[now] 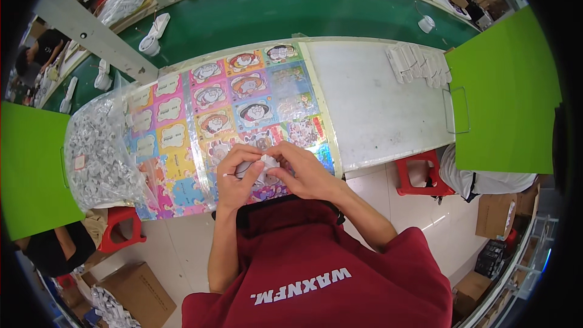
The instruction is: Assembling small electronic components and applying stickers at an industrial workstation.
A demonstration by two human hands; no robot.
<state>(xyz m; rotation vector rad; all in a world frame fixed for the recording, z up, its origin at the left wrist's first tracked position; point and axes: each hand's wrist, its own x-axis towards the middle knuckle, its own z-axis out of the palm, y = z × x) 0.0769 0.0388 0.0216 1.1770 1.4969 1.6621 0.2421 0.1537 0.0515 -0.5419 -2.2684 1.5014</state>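
Note:
Close in front of my body, both hands meet over the colourful printed sheet on the table. My left hand (235,176) is closed around a small white plastic part (269,163), with fingers and thumb curled round its left side. The fingertips and thumb of my right hand (306,173) pinch the same part from the right. Most of it is hidden by my fingers, so its full shape cannot be made out. Beneath my hands lies the printed sheet (209,123) with rows of cartoon pictures under clear film and tape.
At the left edge sits a clear bag (103,152) of many small pale parts. Several white plastic pieces (419,64) lie in a row at the far right of the white tabletop (376,121). White devices (150,42) rest on the green belt (261,9). Green panels (504,91) flank the table.

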